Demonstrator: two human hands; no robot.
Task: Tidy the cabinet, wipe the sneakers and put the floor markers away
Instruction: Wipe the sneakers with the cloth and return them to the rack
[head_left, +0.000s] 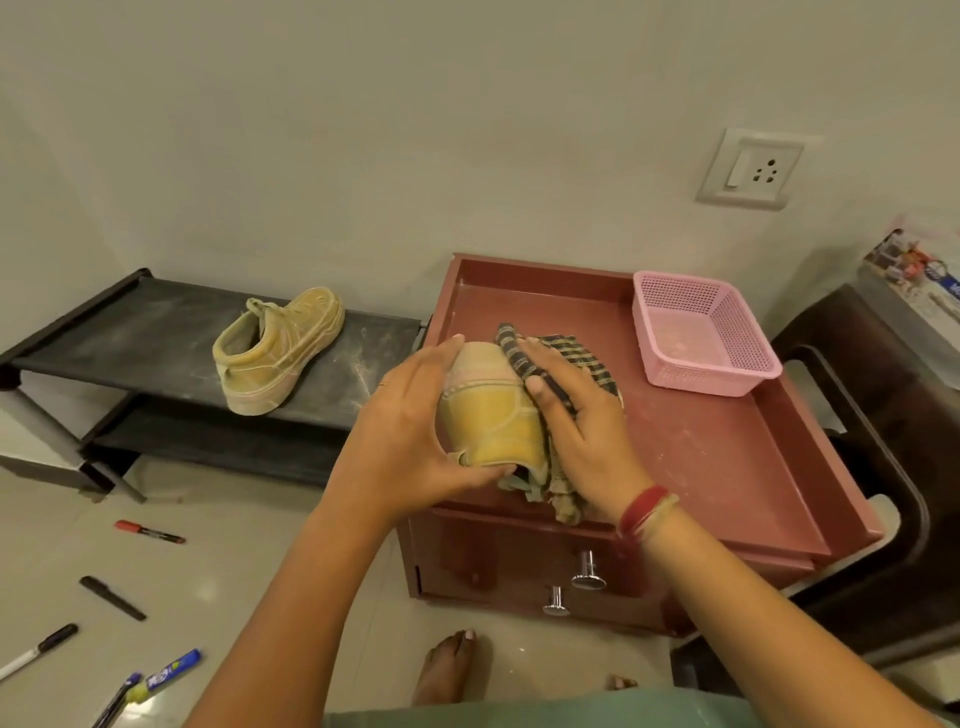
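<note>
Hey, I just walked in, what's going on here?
A person is wiping a yellow sneaker over the cabinet top: the left grip holds it, and the right grip presses a striped cloth against it. The other sneaker sits on the black rack, and several markers lie on the floor.

No word or number can be read with certainty anywhere. The blue marker (173, 670) lying on the floor carries a white and green printed label, but its lettering is too blurred to make out. The printed sheet (919, 275) at the right edge shows white letters on a blue patch, cut off by the frame.
</note>
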